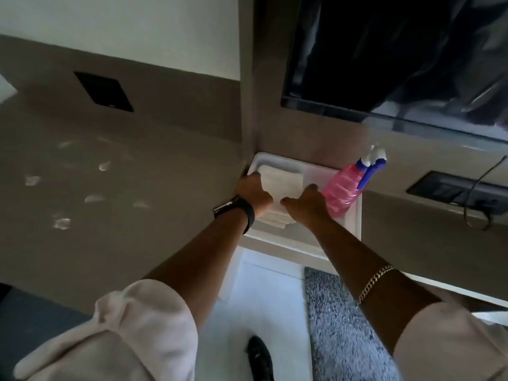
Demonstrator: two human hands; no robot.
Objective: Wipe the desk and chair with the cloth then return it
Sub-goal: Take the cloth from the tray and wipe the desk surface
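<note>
Nearest, both forearms reach over the floor to a white tray [354,215] on the desk [123,188]; left hand [251,192] and right hand [305,204] each curl fingers onto opposite edges of the folded white cloth [280,181] lying in the tray. Risk, as judged: the right hand sits just beside the pink spray bottle [339,192], so a careless lift could tip it. Beyond, a dark screen [384,64]; no readable writing anywhere.

Looks like a hotel room: wall-mounted TV [398,56] above built-in desk [110,188], inset socket panel [450,189], shaggy grey rug [343,325].
</note>
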